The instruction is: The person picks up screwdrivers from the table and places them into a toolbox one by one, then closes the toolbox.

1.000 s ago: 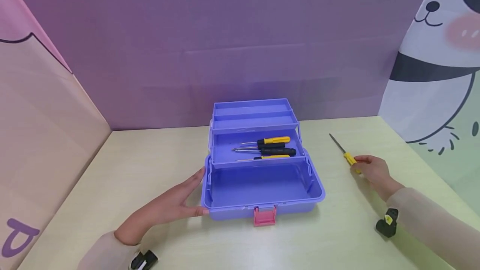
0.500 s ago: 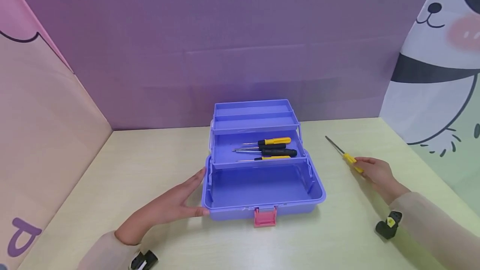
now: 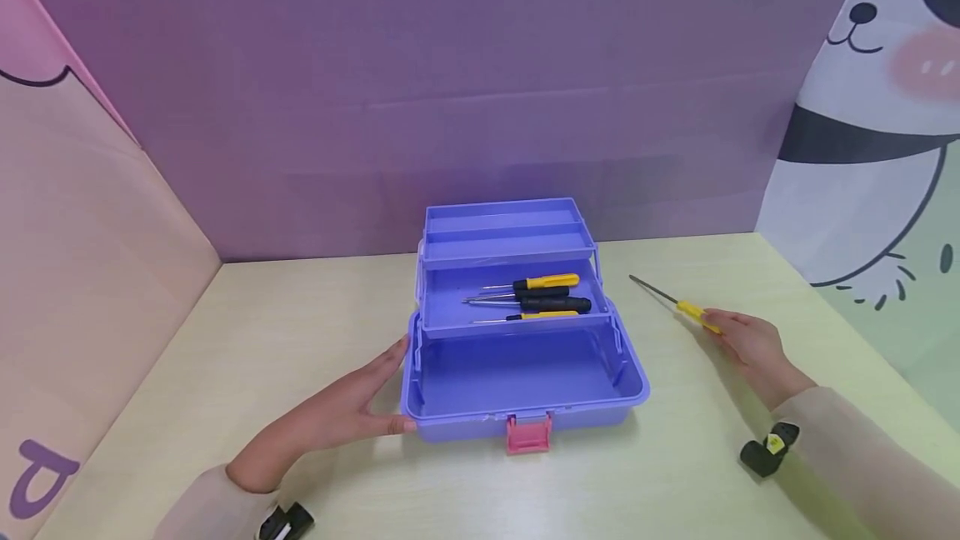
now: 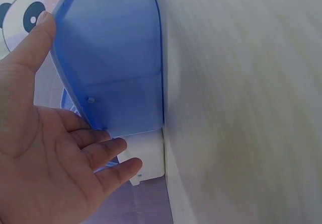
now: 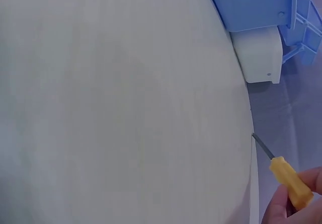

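Observation:
In the head view a purple-blue toolbox (image 3: 525,422) with a pink latch (image 3: 528,435) stands open at the middle of the table. My left hand (image 3: 337,407) rests against its left side, thumb and fingers spread along the rim; the left wrist view shows the fingers straight beside the box's side wall (image 4: 115,48). To the right of the box, my right hand (image 3: 753,348) pinches a screwdriver by its yellow handle (image 3: 690,311), the dark shaft pointing to the far left. Several screwdrivers (image 3: 551,304) with black or yellow handles lie in the middle tray (image 3: 450,307).
The upper tray (image 3: 510,215) and the deep bottom compartment (image 3: 517,373) hold nothing visible. Behind the table (image 3: 300,307) hangs a purple cloth backdrop (image 3: 480,90), with printed panels at both sides. A white part (image 5: 259,55) shows at the box's back.
The screwdriver in my right hand has swung so that its tip points further left, towards the box. My left hand and the toolbox have stayed in place.

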